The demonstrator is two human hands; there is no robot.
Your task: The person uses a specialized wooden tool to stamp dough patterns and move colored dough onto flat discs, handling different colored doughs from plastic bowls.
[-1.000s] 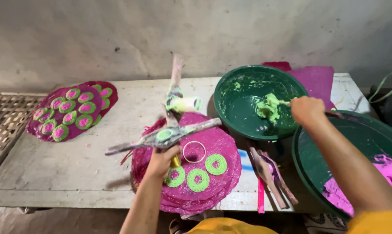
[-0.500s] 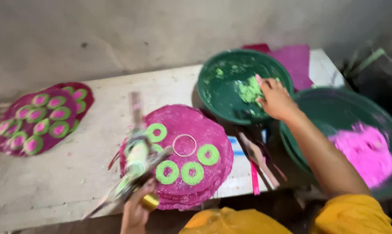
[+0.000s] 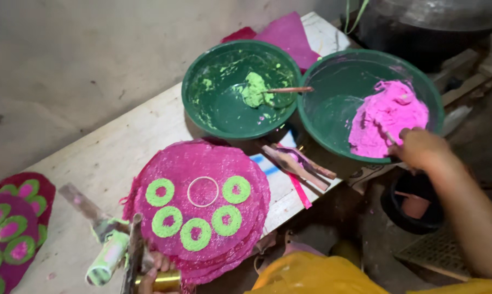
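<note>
At the right edge of the counter, the right hand rests on the near rim of the green bowl that holds pink paste, fingers curled shut around what looks like a thin stick dipped into the paste; the forearm runs down to the near right corner. A small, clean scoop taken from the paste's edge would probably serve best. The left hand sits at the near edge, mostly hidden, fingers closed on a press tool smeared with green. Just right of it lies a stack of pink discs, the top one bearing green rings. Farther off, a second green bowl holds green paste.
</note>
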